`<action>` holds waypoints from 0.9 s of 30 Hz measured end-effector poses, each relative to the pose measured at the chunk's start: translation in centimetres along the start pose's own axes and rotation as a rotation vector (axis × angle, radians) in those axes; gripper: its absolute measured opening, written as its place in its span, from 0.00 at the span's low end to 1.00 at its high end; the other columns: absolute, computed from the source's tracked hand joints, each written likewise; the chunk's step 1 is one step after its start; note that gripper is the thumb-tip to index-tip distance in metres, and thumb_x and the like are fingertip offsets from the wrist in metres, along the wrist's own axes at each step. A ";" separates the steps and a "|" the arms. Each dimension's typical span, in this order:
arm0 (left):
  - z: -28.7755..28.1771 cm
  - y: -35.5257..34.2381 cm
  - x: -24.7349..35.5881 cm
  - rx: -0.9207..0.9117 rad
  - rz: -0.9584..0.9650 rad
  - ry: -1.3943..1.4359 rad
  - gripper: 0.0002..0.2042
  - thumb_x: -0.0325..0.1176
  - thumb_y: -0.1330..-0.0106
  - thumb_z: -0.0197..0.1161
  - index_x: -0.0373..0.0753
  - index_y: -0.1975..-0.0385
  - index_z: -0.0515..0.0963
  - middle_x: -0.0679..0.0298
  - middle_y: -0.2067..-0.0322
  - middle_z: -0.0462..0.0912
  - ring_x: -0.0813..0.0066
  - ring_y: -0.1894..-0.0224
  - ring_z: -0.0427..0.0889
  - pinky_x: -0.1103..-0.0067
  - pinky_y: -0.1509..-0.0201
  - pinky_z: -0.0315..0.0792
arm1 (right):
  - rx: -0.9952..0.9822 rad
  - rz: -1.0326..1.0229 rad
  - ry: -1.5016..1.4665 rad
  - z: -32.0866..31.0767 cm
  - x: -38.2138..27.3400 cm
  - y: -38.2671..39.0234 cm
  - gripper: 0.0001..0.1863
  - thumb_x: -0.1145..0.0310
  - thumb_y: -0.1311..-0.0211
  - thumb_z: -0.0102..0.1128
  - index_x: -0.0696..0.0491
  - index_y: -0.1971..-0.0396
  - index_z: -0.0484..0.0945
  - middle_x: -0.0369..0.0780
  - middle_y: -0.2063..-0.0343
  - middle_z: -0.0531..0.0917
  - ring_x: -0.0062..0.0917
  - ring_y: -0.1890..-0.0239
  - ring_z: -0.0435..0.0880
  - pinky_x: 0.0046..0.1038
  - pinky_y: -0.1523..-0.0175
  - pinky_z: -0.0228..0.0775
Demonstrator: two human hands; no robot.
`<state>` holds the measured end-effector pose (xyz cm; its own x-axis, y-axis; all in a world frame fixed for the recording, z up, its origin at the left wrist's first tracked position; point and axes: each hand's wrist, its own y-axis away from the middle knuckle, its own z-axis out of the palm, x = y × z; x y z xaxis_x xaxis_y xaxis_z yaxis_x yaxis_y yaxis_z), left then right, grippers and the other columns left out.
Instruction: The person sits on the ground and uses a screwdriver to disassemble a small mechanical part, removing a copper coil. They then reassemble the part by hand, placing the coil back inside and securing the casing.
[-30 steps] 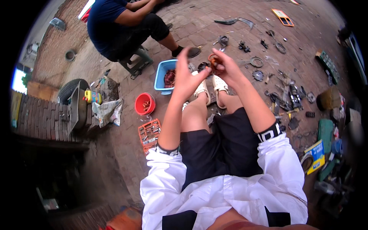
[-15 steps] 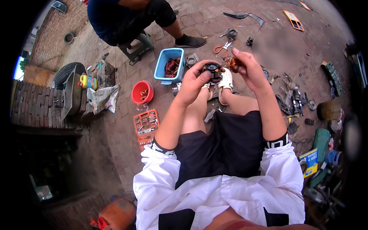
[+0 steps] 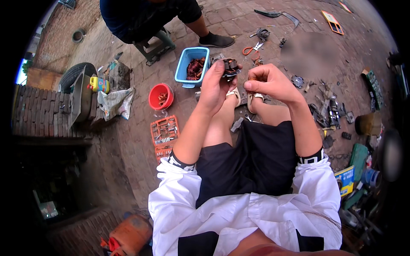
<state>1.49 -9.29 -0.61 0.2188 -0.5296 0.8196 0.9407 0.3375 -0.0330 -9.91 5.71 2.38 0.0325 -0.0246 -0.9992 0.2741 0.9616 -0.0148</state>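
Observation:
My left hand is closed around a dark round motor part, perhaps a stator, tilted so its layered side shows. Just to its right, my right hand pinches copper wire, mostly covered by the fingers. Whether the wire still joins the motor part I cannot tell. Both hands are raised over my feet and knees. Beyond them on the ground lie orange-handled scissors and a grey motor piece. A blue basin with copper windings stands left of my left hand.
A red bucket with copper scraps and an orange socket set are at my left. Scattered metal parts lie right of my legs. A person sits on a stool at the far left.
The motor part has been turned in my left hand, from its round face to its side. My right hand has come lower with fingers curled in, and less copper wire shows.

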 end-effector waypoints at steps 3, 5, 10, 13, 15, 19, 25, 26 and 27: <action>0.3 -0.2 -0.5 0.079 0.013 -0.130 0.17 0.46 0.31 0.50 0.36 0.58 0.70 0.60 0.62 0.78 0.81 0.73 0.72 0.85 0.72 0.65 | -0.018 -0.021 -0.035 0.4 -0.1 0.1 0.16 0.62 0.44 0.63 0.53 0.84 0.69 0.27 0.85 0.69 0.07 0.80 0.64 0.14 0.76 0.54; 0.4 -0.2 -0.6 0.109 -0.007 -0.230 0.15 0.45 0.31 0.52 0.37 0.58 0.70 0.65 0.65 0.76 0.84 0.72 0.71 0.86 0.71 0.65 | -0.027 -0.034 -0.079 0.2 0.0 0.1 0.15 0.62 0.43 0.63 0.53 0.82 0.71 0.27 0.84 0.71 0.07 0.80 0.66 0.14 0.76 0.55; 0.5 -0.6 -0.9 0.155 -0.018 -0.403 0.14 0.44 0.32 0.53 0.39 0.59 0.71 0.71 0.70 0.73 0.86 0.73 0.68 0.86 0.73 0.63 | 0.108 -0.061 -0.145 -0.2 0.0 0.0 0.13 0.63 0.42 0.62 0.56 0.79 0.74 0.28 0.82 0.73 0.09 0.77 0.68 0.15 0.73 0.58; 0.1 -0.8 -1.1 0.207 -0.040 -0.393 0.16 0.45 0.33 0.54 0.37 0.59 0.72 0.70 0.70 0.74 0.85 0.72 0.69 0.86 0.71 0.64 | -0.010 -0.020 0.061 0.1 -0.2 0.2 0.11 0.66 0.43 0.62 0.59 0.77 0.76 0.29 0.81 0.73 0.10 0.76 0.69 0.17 0.71 0.62; -0.3 -0.8 -1.2 0.221 -0.084 -0.426 0.17 0.46 0.33 0.53 0.36 0.58 0.72 0.68 0.68 0.76 0.83 0.67 0.73 0.85 0.63 0.69 | -0.042 -0.023 0.171 0.6 -0.2 0.2 0.11 0.67 0.44 0.63 0.60 0.77 0.76 0.30 0.81 0.74 0.10 0.77 0.70 0.17 0.72 0.62; 0.4 -0.8 -1.6 0.218 -0.051 -0.473 0.17 0.46 0.35 0.56 0.37 0.60 0.72 0.71 0.74 0.73 0.86 0.75 0.67 0.87 0.74 0.62 | -0.033 -0.022 0.099 0.6 -0.4 0.2 0.11 0.67 0.45 0.64 0.60 0.77 0.77 0.31 0.82 0.75 0.10 0.77 0.71 0.16 0.73 0.62; 0.8 -0.9 -1.5 0.187 -0.115 -0.465 0.17 0.48 0.33 0.53 0.38 0.62 0.73 0.70 0.76 0.72 0.86 0.76 0.66 0.87 0.75 0.61 | 0.071 -0.082 -0.041 -0.1 -0.1 0.4 0.11 0.66 0.43 0.62 0.59 0.75 0.78 0.31 0.80 0.76 0.10 0.78 0.70 0.14 0.73 0.60; 0.8 -0.9 -1.3 0.179 -0.161 -0.423 0.18 0.49 0.33 0.52 0.38 0.63 0.74 0.70 0.76 0.72 0.86 0.77 0.66 0.87 0.76 0.60 | 0.123 -0.120 -0.083 -0.5 0.2 0.4 0.11 0.65 0.43 0.62 0.59 0.73 0.78 0.32 0.79 0.77 0.09 0.80 0.69 0.14 0.75 0.59; 0.8 -0.8 -1.1 0.114 -0.202 -0.327 0.18 0.50 0.32 0.51 0.38 0.63 0.74 0.70 0.77 0.72 0.86 0.78 0.66 0.87 0.77 0.60 | 0.174 -0.158 -0.124 -0.8 0.7 0.4 0.11 0.65 0.42 0.61 0.59 0.71 0.78 0.32 0.78 0.77 0.09 0.81 0.67 0.13 0.76 0.58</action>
<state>0.27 -8.33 -1.03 -0.0787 -0.3249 0.9425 0.9176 0.3459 0.1959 -10.52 6.25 1.69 0.0910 -0.2144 -0.9725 0.4459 0.8820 -0.1527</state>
